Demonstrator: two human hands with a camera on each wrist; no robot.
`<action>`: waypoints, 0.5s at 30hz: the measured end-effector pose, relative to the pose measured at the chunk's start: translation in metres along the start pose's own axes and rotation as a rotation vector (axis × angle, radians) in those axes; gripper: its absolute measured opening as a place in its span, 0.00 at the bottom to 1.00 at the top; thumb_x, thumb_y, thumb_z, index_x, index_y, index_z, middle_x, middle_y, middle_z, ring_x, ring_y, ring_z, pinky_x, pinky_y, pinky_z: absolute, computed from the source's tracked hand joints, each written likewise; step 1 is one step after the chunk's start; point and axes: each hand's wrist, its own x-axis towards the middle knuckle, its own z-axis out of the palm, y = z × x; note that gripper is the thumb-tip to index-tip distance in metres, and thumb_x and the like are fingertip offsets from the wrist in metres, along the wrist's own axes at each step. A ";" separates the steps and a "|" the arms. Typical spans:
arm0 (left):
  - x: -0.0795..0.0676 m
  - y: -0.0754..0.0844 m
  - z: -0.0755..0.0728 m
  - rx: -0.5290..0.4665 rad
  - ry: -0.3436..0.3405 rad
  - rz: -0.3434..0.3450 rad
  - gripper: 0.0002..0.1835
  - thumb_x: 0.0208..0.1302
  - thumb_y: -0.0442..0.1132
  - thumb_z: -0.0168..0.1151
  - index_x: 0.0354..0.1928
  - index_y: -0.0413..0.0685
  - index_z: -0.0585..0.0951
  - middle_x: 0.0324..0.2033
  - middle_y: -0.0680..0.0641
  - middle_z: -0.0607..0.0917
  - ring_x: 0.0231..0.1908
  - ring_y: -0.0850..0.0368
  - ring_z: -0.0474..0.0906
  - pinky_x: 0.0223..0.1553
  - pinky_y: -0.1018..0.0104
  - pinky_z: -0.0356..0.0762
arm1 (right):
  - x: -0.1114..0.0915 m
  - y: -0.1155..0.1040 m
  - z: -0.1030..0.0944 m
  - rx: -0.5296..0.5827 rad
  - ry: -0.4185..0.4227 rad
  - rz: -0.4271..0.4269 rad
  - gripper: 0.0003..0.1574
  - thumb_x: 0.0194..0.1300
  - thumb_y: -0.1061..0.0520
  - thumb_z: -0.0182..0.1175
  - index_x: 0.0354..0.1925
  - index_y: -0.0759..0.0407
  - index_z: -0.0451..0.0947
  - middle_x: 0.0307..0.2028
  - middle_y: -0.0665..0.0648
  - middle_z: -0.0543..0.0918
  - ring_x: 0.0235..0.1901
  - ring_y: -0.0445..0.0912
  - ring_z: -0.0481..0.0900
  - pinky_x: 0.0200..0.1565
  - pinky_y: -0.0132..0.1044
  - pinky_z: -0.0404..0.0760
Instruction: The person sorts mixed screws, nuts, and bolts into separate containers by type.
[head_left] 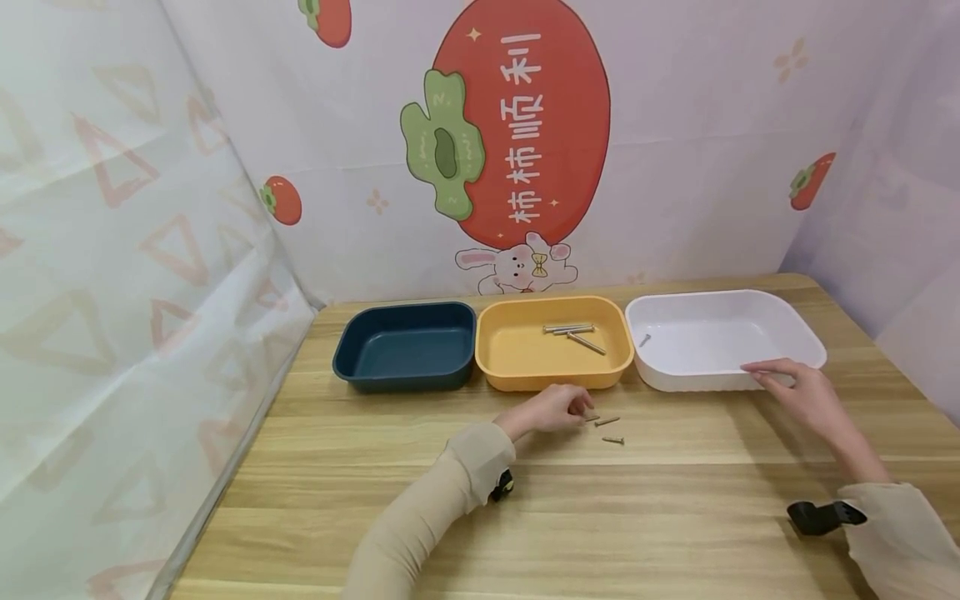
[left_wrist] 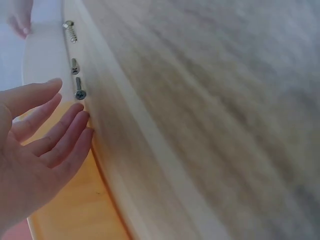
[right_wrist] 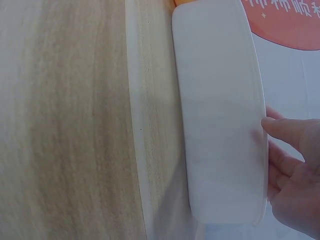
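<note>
My left hand is over the table just in front of the yellow tray. Its fingers are loosely bent, and the left wrist view shows a gap between thumb and fingers with nothing held. Close to its fingertips lie three small screws, one nearest the hand, another beside it and a third nearer the front. At the front rim of the white tray, my right hand grips the edge, thumb at the outer side and fingers over the inside. The wall partly hides those fingers in the right wrist view.
Several long silver bolts lie in the yellow tray. One small screw is inside the white tray, at its left end. A dark blue tray stands at the left of the row. Behind the wooden table hangs a printed cloth.
</note>
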 end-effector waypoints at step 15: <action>0.004 -0.005 0.012 0.033 0.058 -0.016 0.11 0.53 0.36 0.63 0.40 0.43 0.78 0.33 0.50 0.78 0.33 0.64 0.72 0.36 0.80 0.66 | -0.001 0.000 0.000 -0.006 -0.001 0.004 0.11 0.61 0.62 0.53 0.39 0.70 0.77 0.34 0.20 0.66 0.39 0.14 0.57 0.34 0.15 0.58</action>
